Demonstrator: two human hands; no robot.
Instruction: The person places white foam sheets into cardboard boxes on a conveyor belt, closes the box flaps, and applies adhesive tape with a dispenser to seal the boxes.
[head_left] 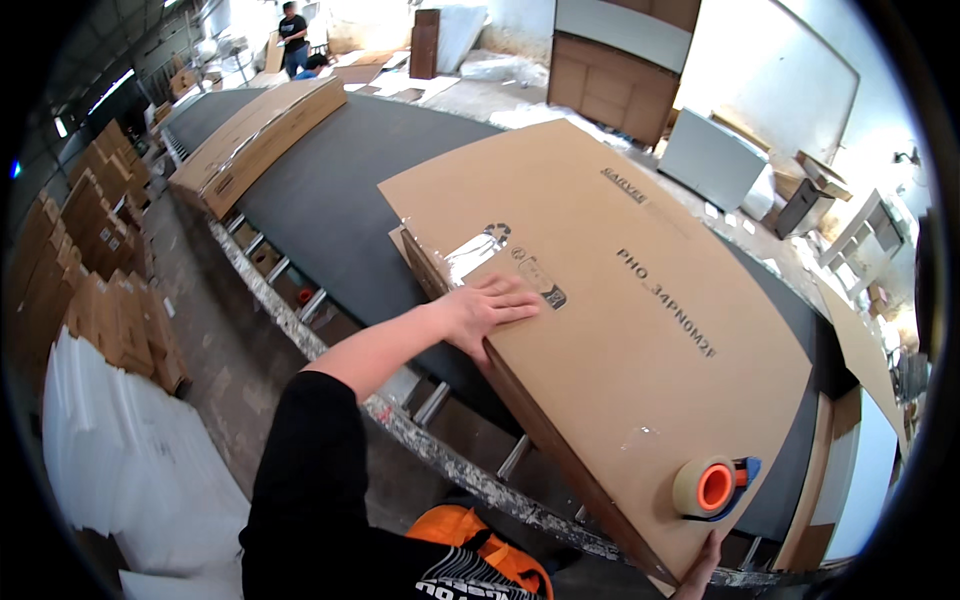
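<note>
A large flat cardboard box (600,300) with dark printing lies aslant on the dark conveyor belt (400,140) in front of me. Its top flap lies over a brown edge along the near side. Palm down, my left hand (487,313) rests on the box near this long edge, fingers stretched out beside a strip of clear tape. My right hand (700,570) grips the near right corner of the box, its fingers partly hidden by the cardboard. On top of the box, close to that corner, sits a tape dispenser (715,487) with an orange core and blue frame.
Another long carton (260,140) lies farther up the belt. The conveyor's worn metal rail (450,465) runs along my side. White foam sheets (130,440) and stacked cartons (110,320) stand at the left. White and brown panels (850,480) lie at the right. A person (293,40) stands far off.
</note>
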